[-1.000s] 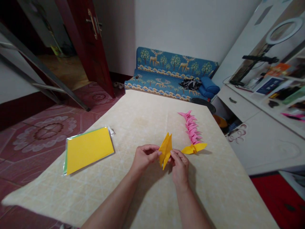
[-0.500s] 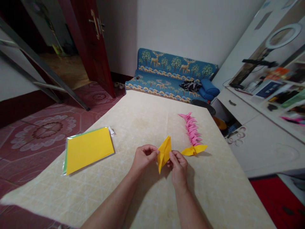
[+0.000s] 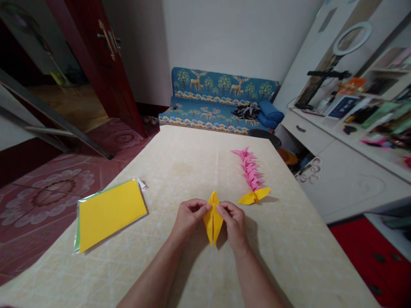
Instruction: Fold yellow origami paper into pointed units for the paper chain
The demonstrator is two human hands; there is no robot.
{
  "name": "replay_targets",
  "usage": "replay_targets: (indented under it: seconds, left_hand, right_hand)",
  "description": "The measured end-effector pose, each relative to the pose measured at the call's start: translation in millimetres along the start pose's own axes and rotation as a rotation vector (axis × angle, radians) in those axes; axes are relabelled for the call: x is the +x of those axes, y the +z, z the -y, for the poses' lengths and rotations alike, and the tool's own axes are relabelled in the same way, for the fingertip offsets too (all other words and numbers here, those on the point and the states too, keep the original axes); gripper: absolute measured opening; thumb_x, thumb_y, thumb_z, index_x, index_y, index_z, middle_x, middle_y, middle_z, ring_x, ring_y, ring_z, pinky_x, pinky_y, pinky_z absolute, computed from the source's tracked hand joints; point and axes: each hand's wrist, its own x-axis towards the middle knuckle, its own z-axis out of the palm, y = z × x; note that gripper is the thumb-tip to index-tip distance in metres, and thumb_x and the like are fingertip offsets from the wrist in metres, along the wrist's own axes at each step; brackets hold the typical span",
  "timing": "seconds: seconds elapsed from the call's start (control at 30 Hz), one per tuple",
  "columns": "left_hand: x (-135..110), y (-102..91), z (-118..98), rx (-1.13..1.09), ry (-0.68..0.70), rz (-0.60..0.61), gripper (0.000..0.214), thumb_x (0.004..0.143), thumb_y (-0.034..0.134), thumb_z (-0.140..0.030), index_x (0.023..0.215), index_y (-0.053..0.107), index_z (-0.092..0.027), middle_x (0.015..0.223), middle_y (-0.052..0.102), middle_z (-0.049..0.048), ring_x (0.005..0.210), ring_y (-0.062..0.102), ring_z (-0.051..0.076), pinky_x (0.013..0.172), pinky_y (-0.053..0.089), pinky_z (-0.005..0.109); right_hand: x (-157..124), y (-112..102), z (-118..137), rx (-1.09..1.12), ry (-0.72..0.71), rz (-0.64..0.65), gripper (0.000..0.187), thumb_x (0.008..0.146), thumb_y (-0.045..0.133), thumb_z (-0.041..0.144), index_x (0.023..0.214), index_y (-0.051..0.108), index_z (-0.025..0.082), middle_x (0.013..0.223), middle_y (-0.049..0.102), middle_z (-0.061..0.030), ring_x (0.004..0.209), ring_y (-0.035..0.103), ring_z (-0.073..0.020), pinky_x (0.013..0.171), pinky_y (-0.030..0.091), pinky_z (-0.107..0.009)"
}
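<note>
A piece of folded yellow origami paper (image 3: pixel 213 222), shaped like a narrow diamond with a slit down its lower half, is held upright just above the table. My left hand (image 3: pixel 192 216) pinches its left edge between thumb and fingers. At the right edge my right hand (image 3: pixel 233 220) grips it the same way, thumb in front. Beyond my right hand lies a folded yellow paper piece (image 3: pixel 254 196) with two wing-like points. It touches the near end of a row of folded pink paper pieces (image 3: pixel 251 169).
On the left of the cloth-covered table (image 3: pixel 189 149) lies a pack of yellow paper sheets (image 3: pixel 111 214) with a green edge and clear wrapping. A blue patterned sofa (image 3: pixel 212 102) stands past the far edge. To the right is a white cabinet (image 3: pixel 346 171).
The folded yellow paper has turned from a slant to upright, its slit side now facing me. Both hands have kept hold of it. The whole view has shifted slightly.
</note>
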Motion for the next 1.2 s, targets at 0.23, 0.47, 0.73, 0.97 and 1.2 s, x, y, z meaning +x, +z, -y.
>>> replay_targets:
  seconds: [0.23,0.47,0.73,0.97,1.2]
  left_hand:
    - [-1.7,1.5,-1.0,-0.010,-0.002,-0.024,0.019,0.061,0.077,-0.029,0.068,0.070,-0.012,0.062,0.066,0.0046,0.056,0.056,0.012,0.056,0.042,0.022]
    - [-2.6,2.8,-3.3,-0.058,-0.045,-0.022,0.017,0.061,0.076,-0.027,0.067,0.069,-0.012,0.063,0.066,0.0042,0.056,0.056,0.011,0.057,0.042,0.022]
    - [-2.9,0.5,-5.2,-0.032,-0.060,-0.048,0.015,0.061,0.073,-0.026,0.066,0.068,-0.013,0.057,0.061,0.0005,0.049,0.049,0.008,0.050,0.036,0.020]
    - [-3.3,-0.2,-4.2,-0.025,-0.052,-0.084,0.011,0.063,0.070,-0.025,0.065,0.067,-0.014,0.054,0.057,-0.0015,0.047,0.044,0.006,0.048,0.032,0.019]
    - [-3.0,3.1,-4.6,-0.050,-0.039,-0.070,0.012,0.060,0.072,-0.023,0.065,0.067,-0.014,0.060,0.063,0.0010,0.052,0.051,0.009,0.053,0.037,0.020]
  right_hand:
    - [-2.5,4.1,2.1,0.039,0.060,0.078,0.018,0.073,0.065,0.034,0.074,0.061,0.016,0.064,0.054,0.0023,0.057,0.047,-0.0111,0.053,0.037,-0.020]
    - [-2.7,6.6,2.3,-0.050,0.050,0.124,0.020,0.071,0.066,0.034,0.067,0.058,0.016,0.058,0.049,0.0039,0.052,0.043,-0.0097,0.048,0.033,-0.020]
    - [-3.7,8.5,3.5,-0.159,-0.009,0.194,0.015,0.073,0.062,0.029,0.066,0.060,0.016,0.058,0.048,0.0029,0.053,0.041,-0.0100,0.047,0.032,-0.019]
    - [-3.4,10.4,1.9,-0.212,-0.058,0.208,0.009,0.073,0.059,0.023,0.067,0.062,0.017,0.059,0.049,0.0035,0.054,0.042,-0.0102,0.048,0.032,-0.019]
    - [-3.7,10.8,2.6,-0.309,-0.117,0.162,0.012,0.072,0.058,0.024,0.063,0.060,0.016,0.057,0.047,0.0033,0.054,0.040,-0.0104,0.049,0.031,-0.020]
